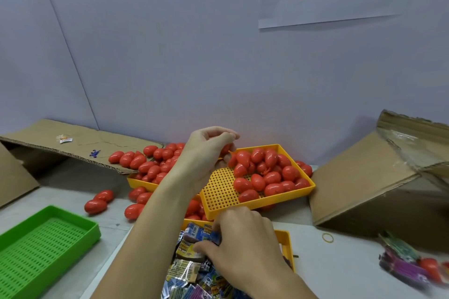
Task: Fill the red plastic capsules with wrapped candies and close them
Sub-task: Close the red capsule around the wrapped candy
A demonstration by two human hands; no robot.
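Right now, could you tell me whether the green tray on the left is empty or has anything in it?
Empty: the green tray shows only its bare slotted floor, with no capsules or candies inside.

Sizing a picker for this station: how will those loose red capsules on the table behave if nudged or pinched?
The red capsules are egg-shaped with a glossy surface, so they would probably roll when nudged; several already lie scattered off the yellow tray. The shine suggests smooth hard plastic, likely slippery in a pinch. They look small and probably light.
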